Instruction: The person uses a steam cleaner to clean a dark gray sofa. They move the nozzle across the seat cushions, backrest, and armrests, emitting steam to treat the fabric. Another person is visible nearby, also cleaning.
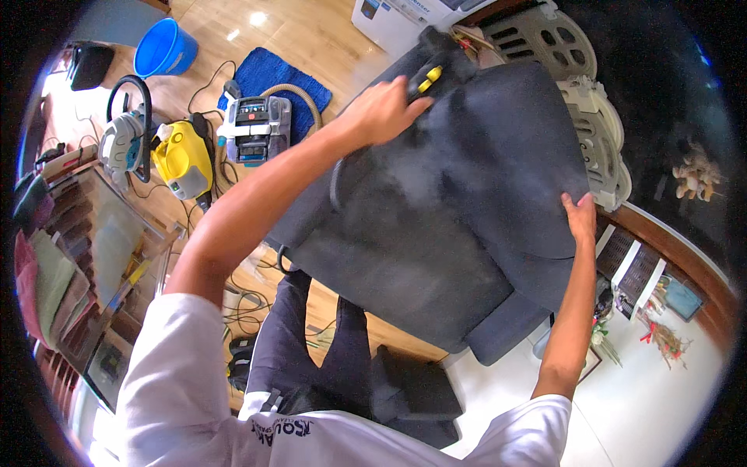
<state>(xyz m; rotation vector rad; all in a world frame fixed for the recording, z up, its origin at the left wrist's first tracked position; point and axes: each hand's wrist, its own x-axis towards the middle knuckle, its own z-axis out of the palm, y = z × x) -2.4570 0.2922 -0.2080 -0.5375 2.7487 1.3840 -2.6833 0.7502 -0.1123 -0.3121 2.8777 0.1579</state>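
Observation:
My left hand (382, 114) grips a black and yellow steam cleaner handle (430, 80) above the far armrest end of a dark grey upholstered sofa (402, 268). Its nozzle is hard to make out against the dark cloth. White steam (408, 175) drifts over the seat and backrest. On the right, my right hand (580, 217) rests at the outer edge of the backrest cushion (519, 157), thumb and fingers about its rim. A grey hose (335, 184) runs down over the sofa's left side.
A yellow steam cleaner (184, 157), a spot-cleaning machine (255, 125) by a blue mat (280, 79), a grey vacuum (122, 140) and a blue bucket (166, 48) stand left. Cords (248, 306) tangle near my legs. A glass table (117, 227) holds cloths; plastic panels (595, 134) stand behind the backrest.

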